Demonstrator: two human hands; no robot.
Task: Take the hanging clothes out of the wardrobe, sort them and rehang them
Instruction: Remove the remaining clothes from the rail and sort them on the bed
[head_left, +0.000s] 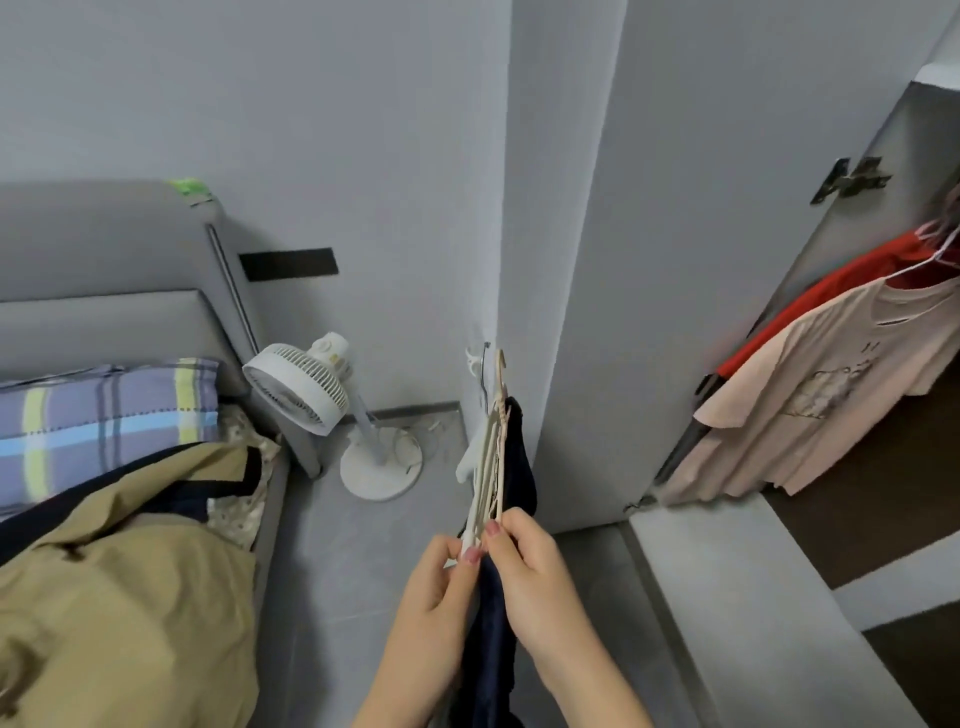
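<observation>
Cream plastic hangers, several bunched flat together, stand on end in front of me, with their hooks uppermost near the corner of the grey wall. I pinch their lower ends with both hands. My left hand grips them between thumb and curled fingers from the left. My right hand closes thumb and fingertips on them from the right, so the two hands almost meet at the hangers. A dark navy garment clings to the right side of the bunch and drops between my wrists, out of the bottom of the view. Just behind the hangers' hooks a small white wall hook sits on the corner; I cannot tell whether the hangers touch it.

To my right the grey wardrobe door stands open. Inside hang a pale pink printed T-shirt and, behind it, a red garment, with a thin white hanger showing at the pink one's neck.

To my left a khaki coat with dark navy trim lies spread on the bed, beside a blue, lilac and yellow checked pillow against the grey padded headboard. A white pedestal fan stands on the grey floor between the bed and the wall corner
</observation>
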